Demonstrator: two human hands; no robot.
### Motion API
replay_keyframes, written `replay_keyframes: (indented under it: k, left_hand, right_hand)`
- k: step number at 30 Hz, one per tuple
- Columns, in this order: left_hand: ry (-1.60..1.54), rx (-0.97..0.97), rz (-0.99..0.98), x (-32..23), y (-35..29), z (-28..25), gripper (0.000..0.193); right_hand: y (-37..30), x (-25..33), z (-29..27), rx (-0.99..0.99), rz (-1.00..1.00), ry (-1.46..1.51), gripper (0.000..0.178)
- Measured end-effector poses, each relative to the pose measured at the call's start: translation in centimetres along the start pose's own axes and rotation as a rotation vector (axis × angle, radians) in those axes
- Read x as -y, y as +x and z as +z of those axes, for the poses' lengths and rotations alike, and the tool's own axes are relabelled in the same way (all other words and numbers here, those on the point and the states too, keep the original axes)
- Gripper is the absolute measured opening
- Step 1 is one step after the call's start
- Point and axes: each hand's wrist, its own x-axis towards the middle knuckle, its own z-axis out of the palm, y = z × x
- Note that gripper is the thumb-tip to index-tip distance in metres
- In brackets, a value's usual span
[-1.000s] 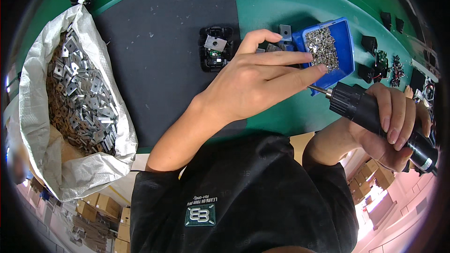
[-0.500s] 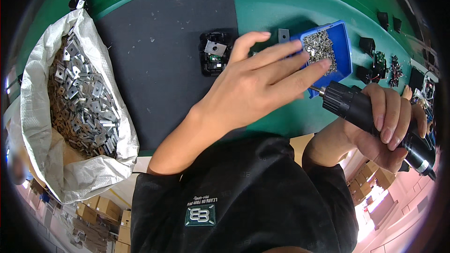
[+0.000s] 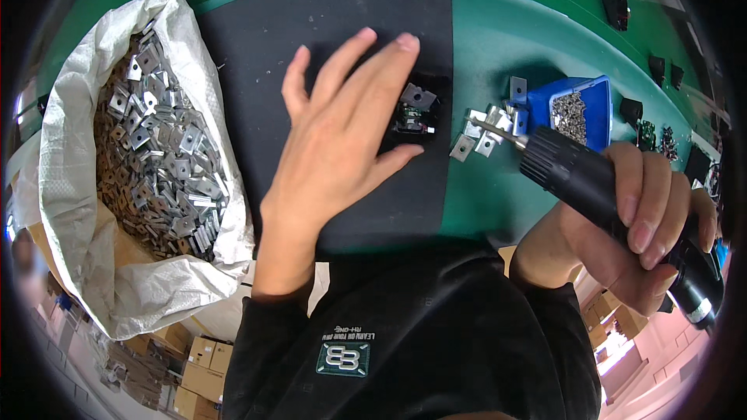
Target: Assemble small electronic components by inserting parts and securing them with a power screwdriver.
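Fingers spread, my left hand (image 3: pixel 334 140) is at the left side of a small black plastic housing (image 3: pixel 430 109) on the dark mat. It seems to hold nothing; whether it touches the housing I cannot tell. A square metal plate (image 3: pixel 419 96) with a hole sits on the housing, over a bit of green circuit board, and my hand hides part of its left side. My right hand (image 3: pixel 650 225) is wrapped round a black electric screwdriver (image 3: pixel 568 175). Its bit points left, above several loose metal plates (image 3: pixel 464 147) on the green table.
A blue bin (image 3: pixel 599 97) of small screws (image 3: pixel 569 115) stands beyond the screwdriver. On the left, a white woven sack (image 3: pixel 74 124) is full of metal plates (image 3: pixel 167 140). The dark mat (image 3: pixel 264 39) covers the table's middle. More black housings (image 3: pixel 615 8) lie along the far side.
My left hand has moved left from the screw bin to beside the housing. This uncovers the loose plates. The screwdriver stays in my right hand, and the whole view has shifted slightly.
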Motion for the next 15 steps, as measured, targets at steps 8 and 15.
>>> replay_keyframes:
  k: [8, 15]
  left_hand:
    - [-0.148, -0.1, 0.007, 0.3, 0.4, 1.2, 0.071]
    - [-0.178, -0.149, 0.035, 0.6, 0.5, 1.6, 0.069]
  right_hand:
    - [1.3, -3.0, 0.7, 0.348, 0.154, -0.172, 0.044]
    - [1.4, -3.4, 0.5, 0.308, 0.169, -0.189, 0.042]
